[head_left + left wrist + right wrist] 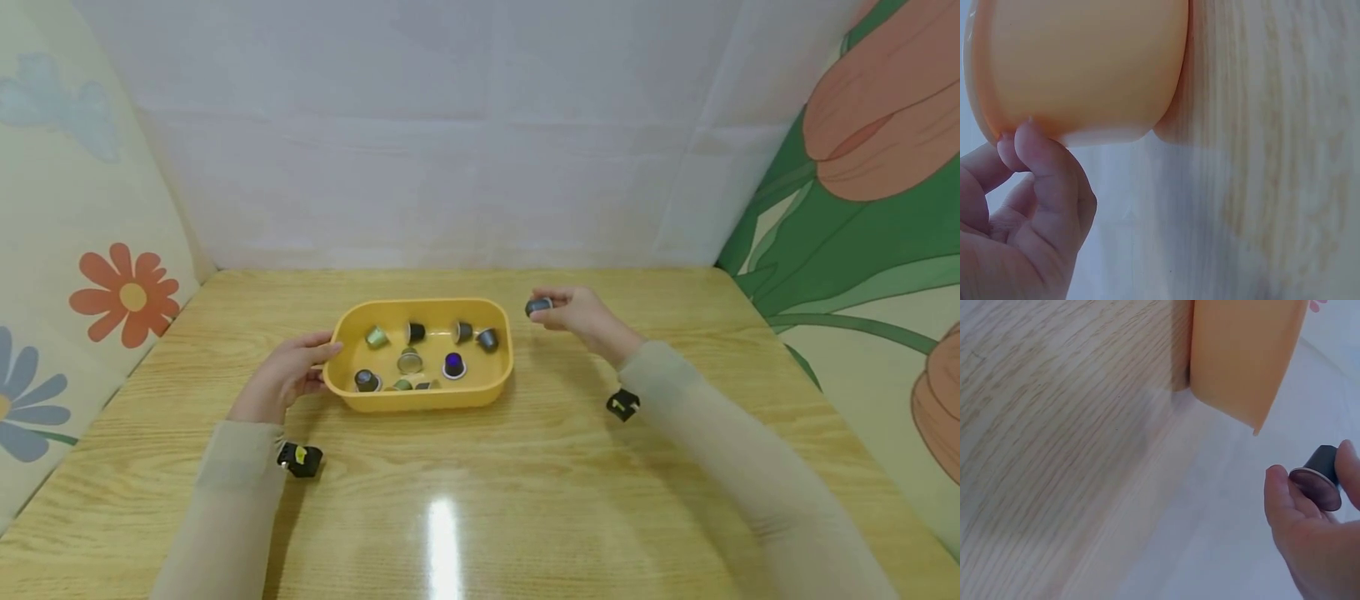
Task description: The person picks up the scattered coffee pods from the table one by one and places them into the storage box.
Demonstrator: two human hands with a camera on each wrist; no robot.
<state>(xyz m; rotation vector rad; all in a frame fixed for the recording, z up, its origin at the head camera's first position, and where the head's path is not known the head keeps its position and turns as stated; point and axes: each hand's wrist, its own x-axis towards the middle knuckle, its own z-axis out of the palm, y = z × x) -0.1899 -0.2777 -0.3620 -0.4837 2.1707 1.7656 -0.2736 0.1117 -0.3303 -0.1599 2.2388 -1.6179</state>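
Note:
A yellow plastic bin (420, 400) stands on the table, with several coffee capsules inside, among them a green capsule (377, 337), a purple-topped capsule (453, 365) and a black capsule (416, 332). My left hand (288, 375) grips the bin's left end, thumb at the rim; in the left wrist view its fingertips (1032, 140) press against the outer wall. To the right of the bin, raised above the table, my right hand (581, 317) pinches a dark blue-grey coffee capsule (1319, 475) between thumb and fingers. Its foil lid shows in the right wrist view.
The wooden table (525, 500) ends at a white cloth (420, 183) behind the bin. Flower-patterned panels flank it, one with a red flower (127, 292) on the left, another with large tulips (885, 125) on the right.

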